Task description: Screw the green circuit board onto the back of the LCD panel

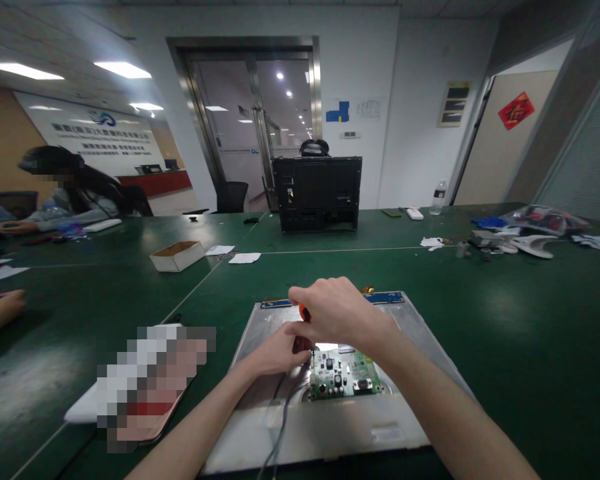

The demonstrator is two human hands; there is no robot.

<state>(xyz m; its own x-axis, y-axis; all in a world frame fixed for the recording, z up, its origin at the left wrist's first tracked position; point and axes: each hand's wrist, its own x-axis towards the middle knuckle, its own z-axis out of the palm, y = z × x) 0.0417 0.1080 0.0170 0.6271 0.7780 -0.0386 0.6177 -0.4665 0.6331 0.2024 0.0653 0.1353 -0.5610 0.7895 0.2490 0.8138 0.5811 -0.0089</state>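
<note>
On the green surface [505,333], directly before the person, a flat metal panel [420,333] was laid with its back facing up. A green circuit board [345,377] was seated in a recess near the middle of the panel, and a narrow blue strip [387,297] was fitted along the far edge. Grey cables [280,427] were routed from the left side of the board toward the near edge of the panel.

The right hand [337,310] was clenched around the orange handle of a screwdriver [305,320], which was held nearly upright, its tip set at the upper left corner of the circuit board. The left hand [275,350] was placed just beside the shaft, with its fingers pinched at the lower part of the tool; whether the shaft itself was gripped could not be told.

To the left of the panel, a flat white object [80,410], largely blurred, was laid on the surface. Farther off, an open cardboard box [177,255] and a black chassis [317,193] were positioned well apart from the panel. At the left edge, another person's hand [0,310] was rested on the surface, and a seated person [65,193] was visible beyond it.
</note>
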